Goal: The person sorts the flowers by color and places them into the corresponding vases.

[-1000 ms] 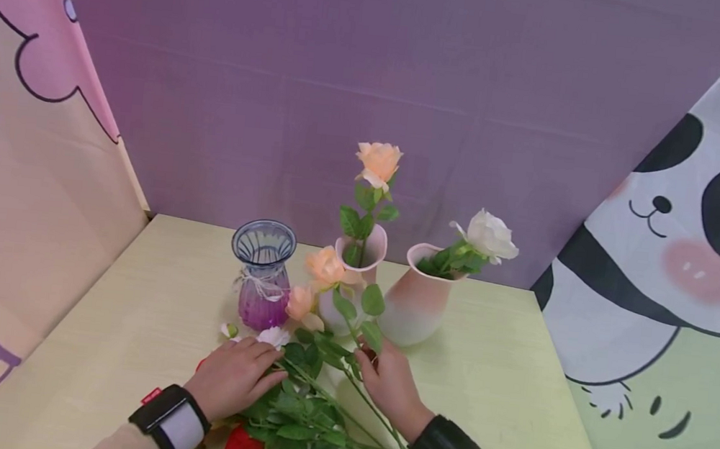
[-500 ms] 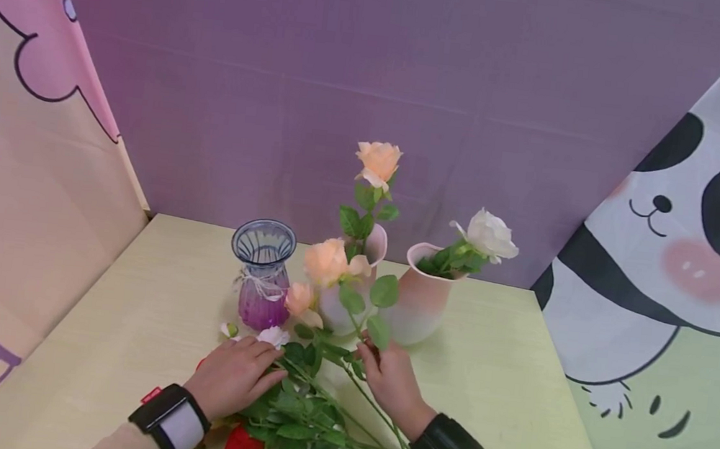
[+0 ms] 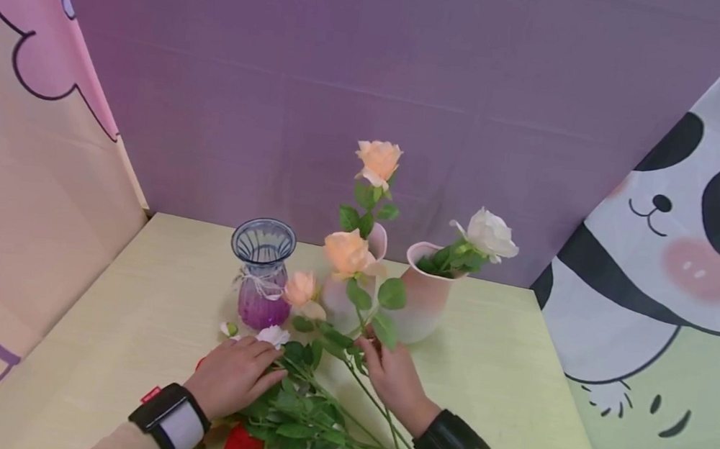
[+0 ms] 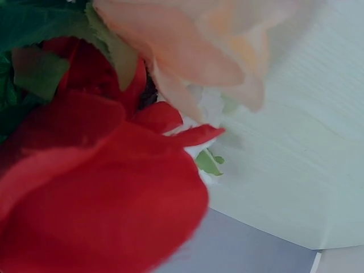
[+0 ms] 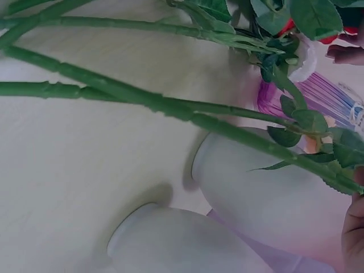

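My right hand (image 3: 398, 386) pinches the stem of a peach rose (image 3: 349, 254) just below its leaves. That bloom stands up in front of the middle vase. In the right wrist view its green stem (image 5: 165, 108) slants down to the fingers (image 5: 354, 219) at the right edge. My left hand (image 3: 234, 377) rests palm down on the flower pile, fingers loosely extended near a white flower (image 3: 274, 336). A second peach rose (image 3: 301, 291) leans out of the pile beside the glass vase. Close up in the left wrist view, a red rose (image 4: 108, 182) overlaps a peach bloom (image 4: 193, 51).
A blue-purple glass vase (image 3: 263, 305) stands at the back left. The middle pink-white vase (image 3: 334, 307) holds an upright peach rose (image 3: 379, 163); the right one (image 3: 420, 310) holds a white rose (image 3: 490, 236). Leafy stems (image 3: 308, 422) lie across the front. A purple curtain (image 3: 321, 91) hangs behind.
My right hand has raised the pinched peach rose a little, and its bloom has shifted up and to the right. The left hand stays in place.
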A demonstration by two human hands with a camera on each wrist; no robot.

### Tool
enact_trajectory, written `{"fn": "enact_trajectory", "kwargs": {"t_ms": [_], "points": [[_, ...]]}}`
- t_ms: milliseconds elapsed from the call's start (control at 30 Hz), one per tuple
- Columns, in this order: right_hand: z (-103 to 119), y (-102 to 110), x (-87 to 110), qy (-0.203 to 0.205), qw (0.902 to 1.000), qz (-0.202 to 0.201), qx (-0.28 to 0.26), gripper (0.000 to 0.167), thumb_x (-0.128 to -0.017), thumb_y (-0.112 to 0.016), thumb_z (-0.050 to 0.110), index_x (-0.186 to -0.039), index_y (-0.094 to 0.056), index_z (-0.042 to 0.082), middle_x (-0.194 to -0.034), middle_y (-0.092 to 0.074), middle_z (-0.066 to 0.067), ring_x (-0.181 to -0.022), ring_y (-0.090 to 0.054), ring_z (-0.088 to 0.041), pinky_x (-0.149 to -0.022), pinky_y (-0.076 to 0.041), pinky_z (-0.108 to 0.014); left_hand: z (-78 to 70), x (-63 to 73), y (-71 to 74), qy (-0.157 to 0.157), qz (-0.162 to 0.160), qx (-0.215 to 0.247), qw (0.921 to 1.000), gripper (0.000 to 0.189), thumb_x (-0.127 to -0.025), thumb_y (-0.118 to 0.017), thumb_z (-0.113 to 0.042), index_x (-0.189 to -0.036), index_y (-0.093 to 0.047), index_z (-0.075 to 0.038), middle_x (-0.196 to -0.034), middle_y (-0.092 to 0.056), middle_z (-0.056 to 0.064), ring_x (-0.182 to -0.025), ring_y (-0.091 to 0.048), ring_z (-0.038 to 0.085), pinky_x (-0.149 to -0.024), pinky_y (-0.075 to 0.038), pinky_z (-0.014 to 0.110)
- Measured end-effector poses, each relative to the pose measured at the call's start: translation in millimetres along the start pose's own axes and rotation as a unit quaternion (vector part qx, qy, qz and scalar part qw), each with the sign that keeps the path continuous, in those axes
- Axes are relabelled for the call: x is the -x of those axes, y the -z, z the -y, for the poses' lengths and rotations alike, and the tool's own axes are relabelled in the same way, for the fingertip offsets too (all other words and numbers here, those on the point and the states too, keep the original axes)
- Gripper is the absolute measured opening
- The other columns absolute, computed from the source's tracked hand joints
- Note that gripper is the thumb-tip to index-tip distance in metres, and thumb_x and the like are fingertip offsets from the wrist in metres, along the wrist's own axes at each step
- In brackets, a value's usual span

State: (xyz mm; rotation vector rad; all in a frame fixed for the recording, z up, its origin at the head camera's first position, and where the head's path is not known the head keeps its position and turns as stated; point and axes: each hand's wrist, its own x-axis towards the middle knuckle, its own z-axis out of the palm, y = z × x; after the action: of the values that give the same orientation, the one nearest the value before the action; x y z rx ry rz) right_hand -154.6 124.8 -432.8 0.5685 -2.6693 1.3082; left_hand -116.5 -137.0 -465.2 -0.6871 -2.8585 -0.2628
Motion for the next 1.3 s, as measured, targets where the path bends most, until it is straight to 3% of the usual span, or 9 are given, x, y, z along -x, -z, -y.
{"fn": "enact_trajectory", "kwargs": {"t_ms": [167, 333, 667, 733, 833, 933, 1033, 1167, 1300], "points": [[1.5, 3.9, -1.3, 0.021, 0.9991, -0.025, -0.026, 0.002, -0.097, -0.060, 0.006, -0.098, -0.058, 0.006, -0.086, -0.065, -0.006, -0.072, -0.061, -0.013, -0.064, -0.052, -0.024, -0.9, -2.5, 2.7, 0.002, 0.014, 0.005, 0.9999, 0.041, -0.098, -0.057, -0.045, -0.118, -0.072, -0.013, -0.112, -0.072, 0.004, -0.107, -0.065, 0.025, -0.091, -0.054, 0.046], [3.2, 5.3, -2.3, 0.046, 0.9970, -0.046, -0.042, 0.004, -0.097, -0.059, 0.003, -0.100, -0.060, 0.005, -0.086, -0.068, -0.006, -0.075, -0.063, -0.018, -0.067, -0.052, -0.024, -2.0, -4.8, 3.0, 0.000, 0.013, 0.006, 0.9999, 0.041, -0.099, -0.055, -0.046, -0.118, -0.072, -0.013, -0.112, -0.072, 0.004, -0.107, -0.065, 0.024, -0.092, -0.054, 0.045], [5.9, 6.6, -1.2, 0.051, 0.9958, -0.027, -0.071, 0.008, -0.099, -0.055, 0.002, -0.100, -0.061, 0.006, -0.084, -0.071, -0.007, -0.075, -0.065, -0.026, -0.068, -0.053, -0.024, -1.2, -11.3, 0.1, -0.033, -0.081, 0.003, 0.9962, 0.047, -0.093, -0.068, -0.038, -0.129, -0.063, -0.010, -0.124, -0.066, 0.010, -0.112, -0.064, 0.027, -0.095, -0.054, 0.045], [5.7, 7.2, -1.2, 0.056, 0.9954, -0.026, -0.073, 0.008, -0.099, -0.055, 0.001, -0.099, -0.061, 0.006, -0.084, -0.071, -0.007, -0.075, -0.065, -0.028, -0.068, -0.053, -0.024, -0.5, -13.0, 0.6, -0.042, -0.106, 0.000, 0.9935, 0.045, -0.098, -0.061, -0.040, -0.131, -0.061, -0.009, -0.125, -0.064, 0.011, -0.112, -0.064, 0.027, -0.095, -0.055, 0.044], [4.9, 7.6, -1.2, 0.068, 0.9942, -0.024, -0.080, 0.006, -0.099, -0.055, 0.002, -0.098, -0.061, 0.005, -0.084, -0.071, -0.007, -0.075, -0.066, -0.026, -0.067, -0.054, -0.025, 0.5, -15.8, 1.3, -0.063, -0.150, -0.009, 0.9865, 0.048, -0.106, -0.036, -0.044, -0.131, -0.060, -0.010, -0.126, -0.063, 0.012, -0.111, -0.064, 0.027, -0.091, -0.056, 0.042], [4.2, 7.8, -0.5, 0.087, 0.9920, -0.016, -0.091, 0.006, -0.099, -0.055, 0.002, -0.097, -0.061, 0.002, -0.084, -0.071, -0.008, -0.075, -0.066, -0.024, -0.067, -0.054, -0.026, 1.6, -18.7, 1.1, -0.091, -0.198, -0.015, 0.9759, 0.059, -0.108, -0.015, -0.041, -0.127, -0.062, -0.011, -0.125, -0.063, 0.012, -0.109, -0.062, 0.027, -0.089, -0.057, 0.042], [3.6, 7.5, 1.0, 0.111, 0.9890, -0.008, -0.097, 0.006, -0.098, -0.056, 0.001, -0.096, -0.061, 0.001, -0.084, -0.071, -0.009, -0.074, -0.066, -0.023, -0.067, -0.055, -0.026, 1.9, -21.4, 1.9, -0.113, -0.227, -0.022, 0.9669, 0.056, -0.110, -0.012, -0.028, -0.125, -0.063, -0.012, -0.129, -0.060, 0.012, -0.111, -0.058, 0.030, -0.089, -0.054, 0.046], [4.8, 7.6, 3.5, 0.139, 0.9853, 0.002, -0.099, 0.007, -0.098, -0.056, 0.000, -0.098, -0.062, 0.003, -0.085, -0.072, -0.009, -0.075, -0.067, -0.022, -0.067, -0.055, -0.027, 0.2, -24.3, 5.3, -0.125, -0.230, -0.043, 0.9641, 0.043, -0.099, -0.032, -0.001, -0.127, -0.063, -0.013, -0.138, -0.056, 0.010, -0.117, -0.053, 0.036, -0.093, -0.048, 0.053], [6.1, 8.5, 5.0, 0.155, 0.9830, 0.013, -0.098, 0.010, -0.098, -0.055, 0.000, -0.099, -0.064, 0.005, -0.086, -0.072, -0.007, -0.077, -0.067, -0.019, -0.068, -0.055, -0.026, -2.8, -24.5, 9.4, -0.120, -0.211, -0.071, 0.9675, 0.052, -0.080, -0.065, 0.008, -0.126, -0.065, -0.017, -0.136, -0.059, 0.003, -0.122, -0.050, 0.040, -0.097, -0.043, 0.057]]}}
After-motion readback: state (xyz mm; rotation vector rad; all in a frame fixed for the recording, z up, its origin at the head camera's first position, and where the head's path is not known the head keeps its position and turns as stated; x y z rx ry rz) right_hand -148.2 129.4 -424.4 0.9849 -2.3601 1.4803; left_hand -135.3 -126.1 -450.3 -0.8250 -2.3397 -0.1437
